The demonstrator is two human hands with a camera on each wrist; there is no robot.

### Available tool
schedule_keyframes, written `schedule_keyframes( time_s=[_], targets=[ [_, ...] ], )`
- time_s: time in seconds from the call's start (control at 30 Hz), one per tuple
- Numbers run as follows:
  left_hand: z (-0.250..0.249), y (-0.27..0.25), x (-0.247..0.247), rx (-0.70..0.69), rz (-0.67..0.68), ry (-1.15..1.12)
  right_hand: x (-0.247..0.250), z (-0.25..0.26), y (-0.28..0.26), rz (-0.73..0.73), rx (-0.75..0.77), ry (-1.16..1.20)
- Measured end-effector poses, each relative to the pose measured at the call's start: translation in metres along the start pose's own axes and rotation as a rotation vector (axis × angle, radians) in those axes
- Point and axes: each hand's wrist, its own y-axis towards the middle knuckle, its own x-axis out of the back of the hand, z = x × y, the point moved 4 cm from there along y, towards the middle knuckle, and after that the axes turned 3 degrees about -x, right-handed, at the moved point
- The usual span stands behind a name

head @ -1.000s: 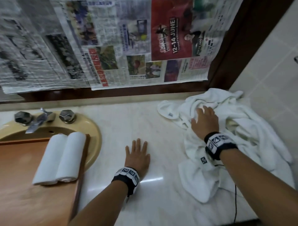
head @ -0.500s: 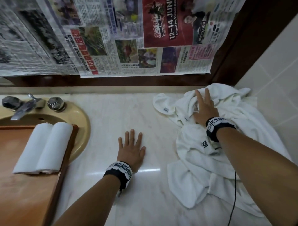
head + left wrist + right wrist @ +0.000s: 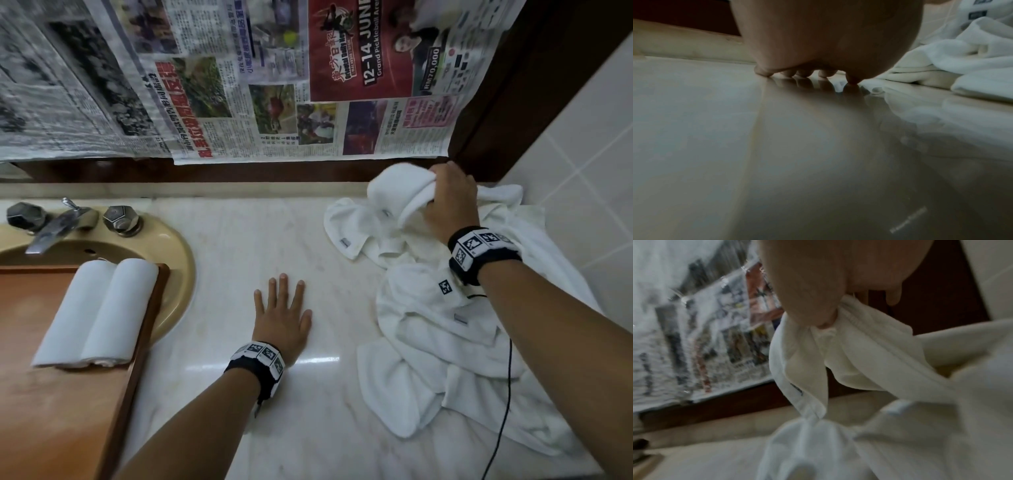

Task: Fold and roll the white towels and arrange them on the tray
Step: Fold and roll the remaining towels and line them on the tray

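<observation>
A heap of loose white towels (image 3: 445,335) lies on the right of the marble counter (image 3: 239,240). My right hand (image 3: 445,202) pinches one white towel (image 3: 397,192) at the back of the heap and holds it raised; the right wrist view shows thumb and fingers clamped on its hem (image 3: 838,318). My left hand (image 3: 282,311) rests flat, fingers spread, on the bare counter left of the heap, holding nothing; its fingertips (image 3: 764,73) touch the glossy surface. Two rolled white towels (image 3: 99,311) lie side by side on the wooden tray (image 3: 51,411) at the left.
The tray sits across a beige sink (image 3: 171,246) with a chrome tap (image 3: 58,226) and two knobs. Newspaper sheets (image 3: 222,85) hang over the dark-framed back wall. A tiled wall (image 3: 582,171) bounds the right side. A thin black cable (image 3: 503,411) crosses the heap.
My right hand went from lying flat on the heap to reaching its back, gripping a towel and lifting it. The left hand stays flat on the counter.
</observation>
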Motion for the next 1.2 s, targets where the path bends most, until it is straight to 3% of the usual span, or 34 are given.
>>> schedule_keyframes(
  time_s=[0.1, 0.23, 0.3, 0.4, 0.5, 0.57, 0.63, 0.7, 0.77, 0.9, 1.07, 1.2],
  targets=[
    [-0.001, -0.001, 0.004, -0.002, 0.009, 0.000, 0.034, 0.041, -0.003, -0.085, 0.104, 0.216],
    [0.001, -0.003, 0.008, -0.022, 0.023, -0.032, 0.068, 0.114, -0.016, -0.179, 0.304, 0.257],
    [0.007, -0.005, 0.013, -0.053, 0.036, -0.070, 0.076, 0.151, -0.029, -0.192, 0.328, 0.340],
    [0.023, -0.010, 0.028, -0.107, 0.058, -0.208, 0.072, 0.193, -0.052, -0.176, 0.268, 0.512],
    [0.052, -0.032, 0.045, -0.130, 0.063, -0.371, 0.041, 0.209, -0.078, -0.069, 0.044, 0.734],
    [0.083, -0.054, 0.051, -0.049, 0.004, -0.537, 0.004, 0.214, -0.104, 0.070, -0.114, 0.778],
    [0.114, -0.074, 0.057, 0.089, -0.073, -0.688, -0.044, 0.213, -0.134, 0.303, -0.174, 0.608],
    [0.138, -0.087, 0.065, 0.214, -0.158, -0.763, -0.090, 0.207, -0.168, 0.626, -0.147, 0.428],
    [0.149, -0.091, 0.076, 0.280, -0.223, -0.793, -0.120, 0.194, -0.192, 0.829, -0.092, 0.360],
    [0.144, -0.081, 0.083, 0.338, -0.156, -0.705, -0.125, 0.163, -0.186, 0.723, -0.025, 0.291],
    [0.128, -0.036, 0.071, 0.374, -0.073, -0.402, -0.119, 0.135, -0.192, 0.869, 0.178, -0.350],
    [0.132, -0.018, 0.058, 0.417, 0.088, -0.236, -0.115, 0.132, -0.191, 0.764, 0.173, -0.334]
  ],
)
